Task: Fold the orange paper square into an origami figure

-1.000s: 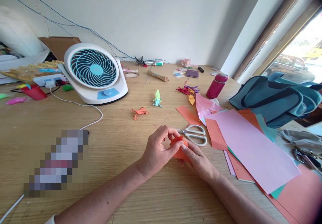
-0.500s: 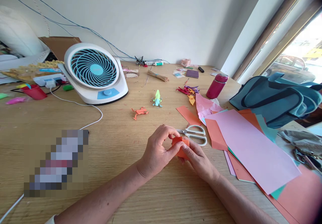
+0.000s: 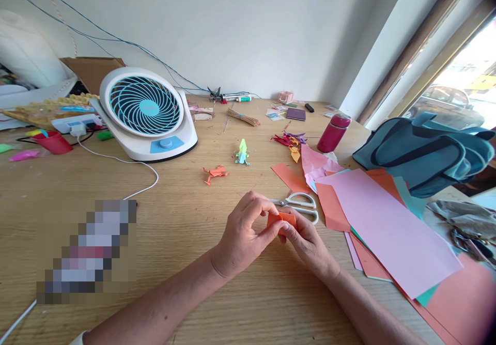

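Folded orange paper (image 3: 289, 220): one small piece, raised between the hands over the desk (image 3: 186, 288). Left hand (image 3: 246, 226): thumb and forefinger pinching the paper. Right hand (image 3: 312, 244): thumb pressed to its near face, other fingers partly hidden; the paired grip probably keeps so small a piece steady. Scissors (image 3: 301, 197): just beyond the hands, likely placed for easy reach. Orange figure (image 3: 216, 173) and green-and-blue figure (image 3: 242, 154): beyond the left hand, apart, presumably clear of the working space. Paper sheets (image 3: 391, 231): overlapping, right of the right hand.
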Demonstrator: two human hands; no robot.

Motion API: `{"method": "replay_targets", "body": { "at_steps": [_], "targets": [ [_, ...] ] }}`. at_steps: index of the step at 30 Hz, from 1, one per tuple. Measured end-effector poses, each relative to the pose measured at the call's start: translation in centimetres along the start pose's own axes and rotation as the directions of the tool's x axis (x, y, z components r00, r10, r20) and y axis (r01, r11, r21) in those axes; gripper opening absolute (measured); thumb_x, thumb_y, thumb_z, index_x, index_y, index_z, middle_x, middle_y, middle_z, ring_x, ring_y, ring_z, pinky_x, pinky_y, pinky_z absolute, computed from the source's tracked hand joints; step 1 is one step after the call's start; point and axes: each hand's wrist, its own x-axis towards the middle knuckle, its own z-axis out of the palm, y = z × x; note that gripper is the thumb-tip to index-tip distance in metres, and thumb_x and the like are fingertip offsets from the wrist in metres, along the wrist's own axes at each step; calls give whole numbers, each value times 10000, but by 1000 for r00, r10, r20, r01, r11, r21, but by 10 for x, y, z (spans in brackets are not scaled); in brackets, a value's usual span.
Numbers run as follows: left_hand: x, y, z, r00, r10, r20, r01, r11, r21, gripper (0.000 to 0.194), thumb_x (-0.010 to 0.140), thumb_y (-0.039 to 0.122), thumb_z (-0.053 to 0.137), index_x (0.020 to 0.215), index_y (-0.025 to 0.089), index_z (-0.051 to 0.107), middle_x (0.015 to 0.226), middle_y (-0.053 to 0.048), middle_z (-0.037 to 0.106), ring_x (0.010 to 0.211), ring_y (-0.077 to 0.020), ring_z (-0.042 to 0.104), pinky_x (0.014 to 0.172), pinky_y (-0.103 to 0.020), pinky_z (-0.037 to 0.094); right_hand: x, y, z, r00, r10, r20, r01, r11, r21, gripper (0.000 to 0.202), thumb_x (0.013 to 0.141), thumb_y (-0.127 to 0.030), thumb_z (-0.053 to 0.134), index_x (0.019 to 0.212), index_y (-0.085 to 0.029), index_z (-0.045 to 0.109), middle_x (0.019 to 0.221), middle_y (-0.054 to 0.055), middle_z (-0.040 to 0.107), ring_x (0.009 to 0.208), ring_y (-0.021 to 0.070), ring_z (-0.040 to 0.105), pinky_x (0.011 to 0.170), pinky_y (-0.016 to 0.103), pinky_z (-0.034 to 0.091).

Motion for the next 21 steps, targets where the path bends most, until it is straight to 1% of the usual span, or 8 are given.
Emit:
{"method": "replay_targets", "body": {
  "at_steps": [5, 10, 15, 21],
  "targets": [
    [0, 0, 0, 1000, 19, -2, -19, 1000, -2, 138, 856, 92, 683, 884, 174, 575, 843, -22, 582, 817, -141, 548, 758, -275, 472, 0, 1, -1, 1000, -3, -7, 2, 1000, -20, 295, 1003, -470, 476, 1039, -197, 582, 744, -20, 474, 672, 134, 426, 643, 271, 370],
    [0, 0, 0, 999, 31, 24, -32, 999, 7, 134, 870, 91, 664, 898, 182, 570, 855, -24, 585, 822, -147, 548, 761, -289, 474, 0, 1, -1, 1000, -15, -2, 15, 1000, -23, 277, 1006, -454, 473, 1031, -202, 586, 749, -18, 476, 675, 136, 430, 643, 274, 375],
    [1, 0, 0, 998, 57, 27, -58, 998, 19, 144, 873, 93, 664, 889, 190, 559, 858, -23, 597, 831, -154, 548, 776, -305, 472, 1, 1, -1, 1000, -17, -5, 17, 1000, -26, 274, 1009, -453, 469, 1038, -208, 587, 766, -13, 483, 682, 139, 430, 646, 275, 377],
    [0, 0, 0, 998, 55, 36, -56, 998, 28, 134, 883, 104, 658, 896, 195, 560, 860, -20, 599, 836, -154, 549, 786, -307, 472, 1, 0, -1, 1000, -17, 3, 17, 999, -27, 285, 1007, -468, 465, 1013, -207, 579, 750, -17, 470, 675, 138, 422, 640, 274, 372]
  ]
}}
